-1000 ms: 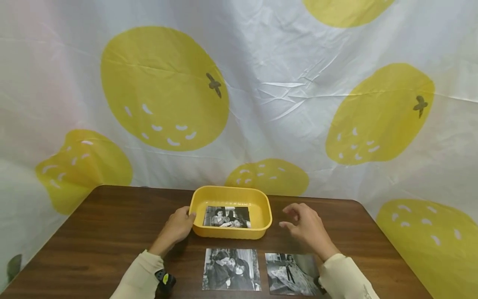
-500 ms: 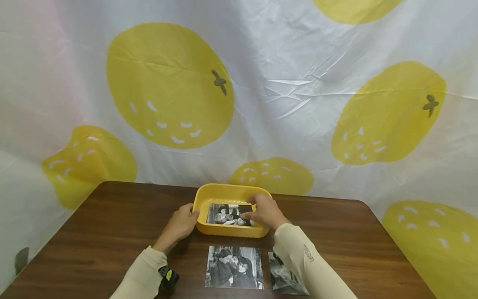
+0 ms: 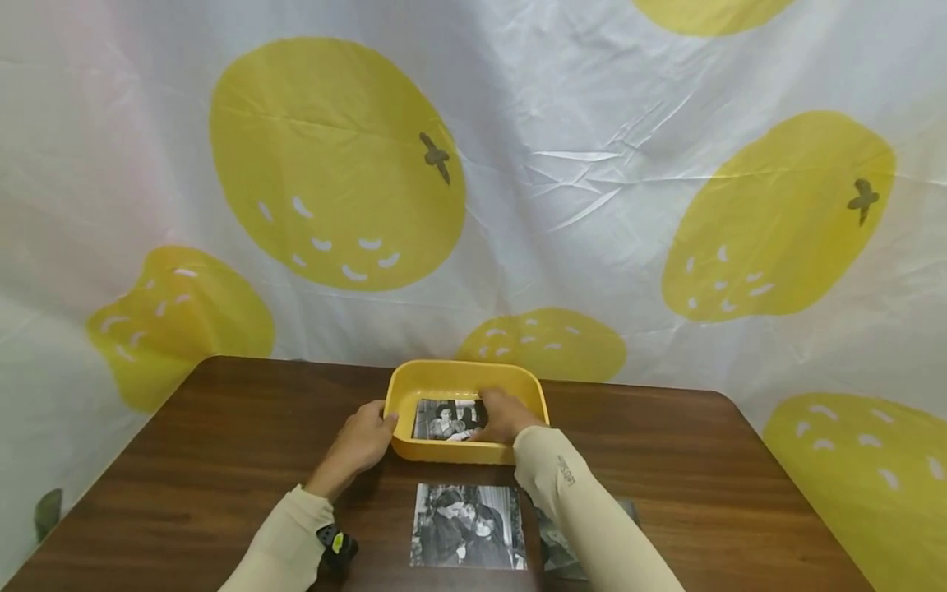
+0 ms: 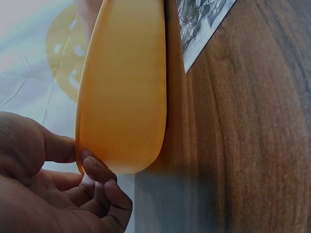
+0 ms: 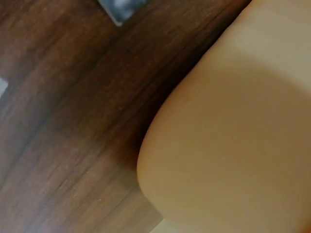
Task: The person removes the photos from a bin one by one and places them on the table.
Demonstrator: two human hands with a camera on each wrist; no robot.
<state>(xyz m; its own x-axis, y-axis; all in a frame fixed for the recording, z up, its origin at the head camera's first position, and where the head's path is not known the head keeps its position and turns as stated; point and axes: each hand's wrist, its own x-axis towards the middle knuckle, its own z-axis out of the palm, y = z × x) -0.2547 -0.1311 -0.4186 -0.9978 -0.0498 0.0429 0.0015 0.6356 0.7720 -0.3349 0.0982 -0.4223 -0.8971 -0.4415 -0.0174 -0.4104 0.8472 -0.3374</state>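
Note:
A yellow plastic basin (image 3: 436, 451) stands near the back of the table with a black-and-white photo (image 3: 436, 421) lying in it. My left hand (image 3: 361, 440) holds the basin's left end; in the left wrist view its thumb and fingers pinch the rim. Inside the basin, my right hand (image 3: 506, 417) lies over the right part of the photo. Its thumb is near the photo's front edge, and the other fingertips are partly hidden. The right wrist view shows only the basin's outer wall (image 5: 233, 136), without the hand.
A second black-and-white photo (image 3: 468, 526) lies on the brown wooden table (image 3: 710, 493) in front of the basin. Another photo (image 3: 558, 547) to its right is mostly covered by my right sleeve. Behind the table hangs a white curtain (image 3: 562, 230) with yellow fruit prints.
My right hand has moved left from beside the basin, over its right rim and down onto the photo inside. My left hand stays on the basin's left end.

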